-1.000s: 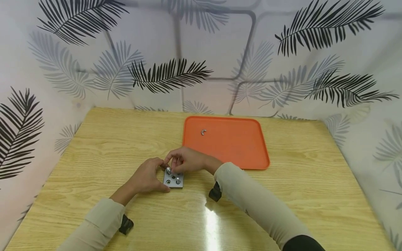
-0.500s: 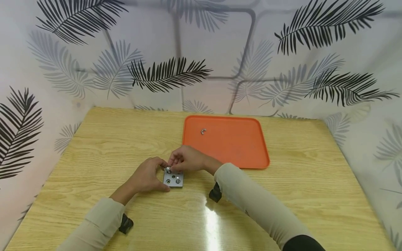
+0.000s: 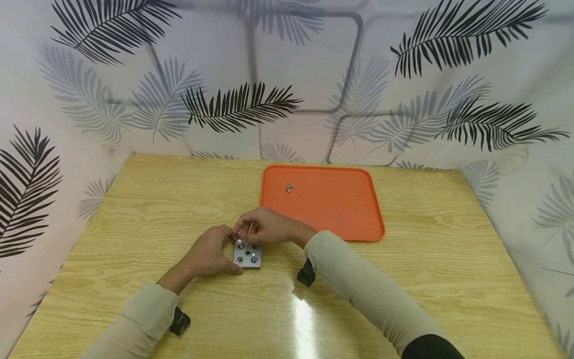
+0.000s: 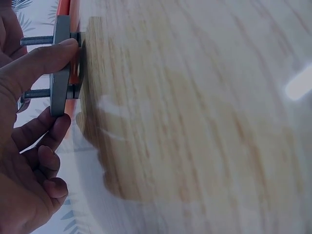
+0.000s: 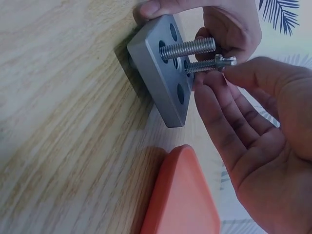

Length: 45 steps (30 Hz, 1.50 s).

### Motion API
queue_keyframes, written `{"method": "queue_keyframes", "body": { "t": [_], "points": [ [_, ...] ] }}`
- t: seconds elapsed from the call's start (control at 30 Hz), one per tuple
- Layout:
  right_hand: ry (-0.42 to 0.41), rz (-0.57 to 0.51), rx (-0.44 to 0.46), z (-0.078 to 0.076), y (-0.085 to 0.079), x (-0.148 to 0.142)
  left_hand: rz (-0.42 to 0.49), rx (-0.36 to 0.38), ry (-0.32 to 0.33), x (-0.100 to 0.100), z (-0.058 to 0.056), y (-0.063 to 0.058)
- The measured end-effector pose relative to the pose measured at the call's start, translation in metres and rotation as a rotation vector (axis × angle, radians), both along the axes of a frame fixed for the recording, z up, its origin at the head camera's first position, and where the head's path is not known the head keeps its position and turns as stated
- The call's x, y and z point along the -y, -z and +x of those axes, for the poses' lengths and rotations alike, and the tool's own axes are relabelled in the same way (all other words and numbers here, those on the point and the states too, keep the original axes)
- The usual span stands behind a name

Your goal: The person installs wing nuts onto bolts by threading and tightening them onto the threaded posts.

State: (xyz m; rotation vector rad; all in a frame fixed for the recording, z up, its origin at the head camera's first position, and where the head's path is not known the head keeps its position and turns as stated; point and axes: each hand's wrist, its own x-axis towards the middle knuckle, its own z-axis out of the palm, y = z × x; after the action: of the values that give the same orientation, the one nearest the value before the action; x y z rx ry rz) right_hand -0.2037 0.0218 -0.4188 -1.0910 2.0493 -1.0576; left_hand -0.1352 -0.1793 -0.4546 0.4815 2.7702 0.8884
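My left hand (image 3: 207,254) grips a grey metal plate (image 5: 153,73) by its edges, thumb on one side and fingers on the other. Several holes run through the plate, and two threaded bolts stand up from it. One bolt (image 5: 190,48) has a bare end. At the tip of the other bolt (image 5: 199,66) sits a small wing nut (image 5: 225,61), partly covered by fingers in the head view. My right hand (image 3: 271,227) pinches at this wing nut with thumb and fingertips. Bolt heads show beneath the plate (image 4: 59,92) in the left wrist view, holding it off the tabletop.
Behind the right hand lies an orange tray (image 3: 336,209), with another small wing nut (image 3: 290,188) near its left side. The wooden table (image 3: 403,279) reaches back to a leaf-patterned backdrop (image 3: 305,134).
The right hand's fingers shift slightly around the wing nut at the bolt's tip, drawing back and then reaching past it again. The left hand and plate stay in place.
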Motion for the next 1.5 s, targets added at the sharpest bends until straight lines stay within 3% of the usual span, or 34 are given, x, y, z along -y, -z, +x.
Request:
{"method": "queue_keyframes", "body": {
  "t": [0.3,0.57,0.77,1.07,1.2,1.3,1.5],
  "points": [
    [-0.006,0.035,0.049,0.002,0.001,0.000,0.001,-0.016,0.005,0.000,0.001,0.000],
    [0.055,0.025,-0.022,0.004,0.007,0.004,0.005,0.001,0.004,0.001,0.001,0.000],
    [0.129,0.015,-0.023,0.006,0.010,0.005,0.015,0.005,0.003,0.000,0.002,0.000],
    [0.131,0.044,0.002,0.004,0.003,0.000,0.023,0.005,0.001,0.000,0.002,0.000],
    [0.168,0.036,-0.060,0.001,0.002,-0.001,0.031,0.002,0.003,-0.001,0.002,0.000],
    [0.155,0.011,-0.078,0.000,0.003,0.000,0.037,-0.002,0.003,-0.001,0.002,0.000],
    [0.081,-0.011,-0.032,-0.002,0.003,0.002,0.026,-0.006,0.004,0.000,0.001,0.001]
  ]
}}
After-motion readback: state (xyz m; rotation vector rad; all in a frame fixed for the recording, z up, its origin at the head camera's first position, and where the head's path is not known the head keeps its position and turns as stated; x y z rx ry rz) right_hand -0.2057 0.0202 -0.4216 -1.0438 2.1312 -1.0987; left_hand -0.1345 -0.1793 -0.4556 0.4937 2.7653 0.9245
